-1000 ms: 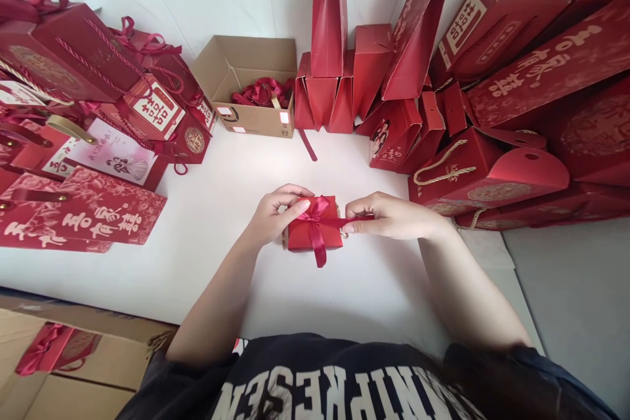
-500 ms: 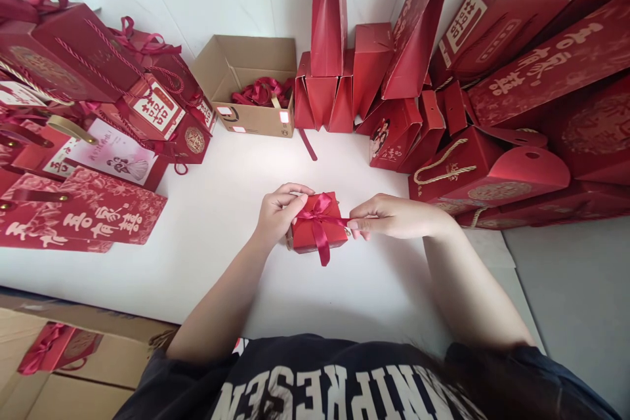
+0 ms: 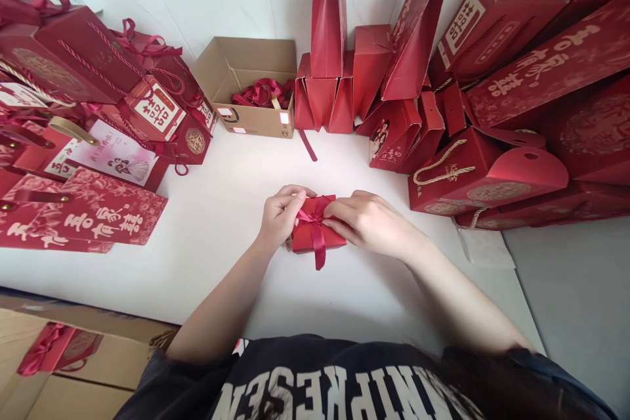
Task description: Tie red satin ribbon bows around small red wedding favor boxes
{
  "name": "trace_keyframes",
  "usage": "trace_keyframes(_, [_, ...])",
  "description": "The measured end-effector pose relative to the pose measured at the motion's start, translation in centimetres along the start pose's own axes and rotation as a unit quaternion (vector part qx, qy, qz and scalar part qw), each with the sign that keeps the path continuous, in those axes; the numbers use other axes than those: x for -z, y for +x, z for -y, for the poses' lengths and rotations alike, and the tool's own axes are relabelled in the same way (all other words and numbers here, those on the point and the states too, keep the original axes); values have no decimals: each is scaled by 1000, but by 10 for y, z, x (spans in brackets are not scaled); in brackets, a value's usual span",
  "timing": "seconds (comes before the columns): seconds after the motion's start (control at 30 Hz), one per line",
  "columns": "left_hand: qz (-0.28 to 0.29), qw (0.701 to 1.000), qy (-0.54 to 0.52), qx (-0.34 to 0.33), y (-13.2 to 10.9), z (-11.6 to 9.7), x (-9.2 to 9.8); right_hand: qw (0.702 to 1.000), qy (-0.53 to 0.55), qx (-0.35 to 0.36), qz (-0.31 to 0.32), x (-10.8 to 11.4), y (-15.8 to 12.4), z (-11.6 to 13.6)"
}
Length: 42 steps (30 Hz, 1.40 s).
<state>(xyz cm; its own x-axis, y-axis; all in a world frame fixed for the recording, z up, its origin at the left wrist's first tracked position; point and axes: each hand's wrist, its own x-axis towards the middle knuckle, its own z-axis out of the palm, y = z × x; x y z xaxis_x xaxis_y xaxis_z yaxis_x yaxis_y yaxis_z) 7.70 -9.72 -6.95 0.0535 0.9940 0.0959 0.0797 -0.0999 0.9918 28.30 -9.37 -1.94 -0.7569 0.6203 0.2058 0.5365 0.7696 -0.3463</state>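
Observation:
A small red gift box (image 3: 306, 239) lies on the white table (image 3: 216, 236) in front of me. A dark pink ribbon (image 3: 317, 236) crosses its top, with one tail hanging over the near side. My left hand (image 3: 281, 212) pinches the ribbon at the box's upper left corner. Over the right half of the box, my right hand (image 3: 367, 220) has its fingers closed on the ribbon at the knot.
An open cardboard box (image 3: 249, 85) holding red ribbons stands at the back. Red gift bags and boxes (image 3: 485, 98) are piled at the right and behind; more red bags (image 3: 83, 118) lie at the left. A cardboard carton (image 3: 63, 354) with a red box sits lower left.
My right hand has moved left from beside the box onto its top, bringing the ribbon end in to the knot. The left hand stays on the ribbon.

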Motion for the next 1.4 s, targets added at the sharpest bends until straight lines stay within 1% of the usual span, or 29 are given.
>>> trace_keyframes(0.07, [-1,1000,10,-9,0,-1,0,1000,20,-15,-7,-1,0,0])
trace_keyframes(0.17, [-6,999,37,-34,-1,-2,0,989,118,-87,3,0,0,3])
trace_keyframes(0.27, [-12,996,66,-58,-2,-2,0,957,242,-161,17,2,1,3])
trace_keyframes(0.33, [-16,995,73,-61,-3,-1,0,936,297,-187,21,3,2,1])
trace_keyframes(0.4, [-16,996,66,-51,-2,1,-1,922,327,-203,26,4,2,-2])
trace_keyframes(0.53, [-12,1000,14,-9,0,2,-2,917,332,-220,42,9,1,-12])
trace_keyframes(0.67, [3,998,-60,26,2,2,-1,927,283,-232,83,20,-6,-26])
trace_keyframes(0.73, [11,996,-86,28,2,2,-1,935,254,-238,74,24,-9,-33])
trace_keyframes(0.8, [24,995,-90,21,1,2,-1,941,247,-230,27,23,-8,-37])
trace_keyframes(0.87, [42,996,-81,13,0,3,-2,938,280,-205,-17,17,-5,-39])
trace_keyframes(0.9, [53,996,-76,10,0,3,-2,932,308,-189,-26,13,-2,-38])
trace_keyframes(1.0, [78,995,-67,14,-1,4,-3,905,398,-148,-19,-2,5,-36])
trace_keyframes(1.13, [73,996,-45,6,-1,3,-4,882,455,-122,-18,-14,8,-33])
trace_keyframes(1.2, [76,996,-39,-3,0,3,-3,880,461,-111,-18,-16,9,-33])
trace_keyframes(1.3, [91,995,-27,-10,0,1,-2,882,463,-90,2,-18,9,-34])
trace_keyframes(1.4, [105,994,-9,-32,-1,-2,2,883,464,-77,17,-16,9,-34])
